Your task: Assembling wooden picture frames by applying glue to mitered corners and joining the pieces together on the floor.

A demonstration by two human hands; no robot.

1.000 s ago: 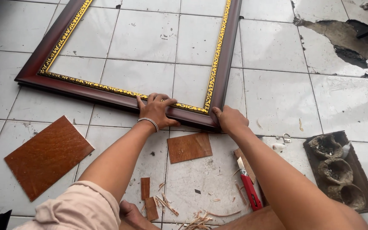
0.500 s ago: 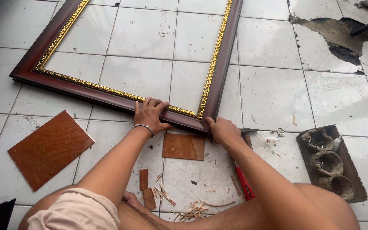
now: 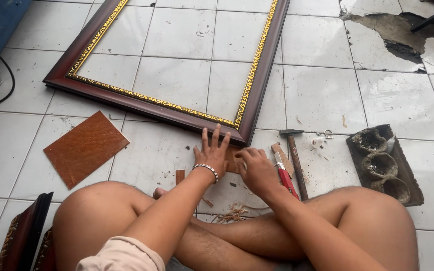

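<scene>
While both hands press a small brown board [image 3: 232, 159], left hand [image 3: 211, 156] flat, fingers spread, right hand [image 3: 255, 169] curled over its edge.

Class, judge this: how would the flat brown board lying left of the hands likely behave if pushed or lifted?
The brown board looks thin and flat, so probably light and fairly stiff. Lying flush on the tiled floor, it would likely slide rather than roll, and its edge may be hard to lift.
</scene>
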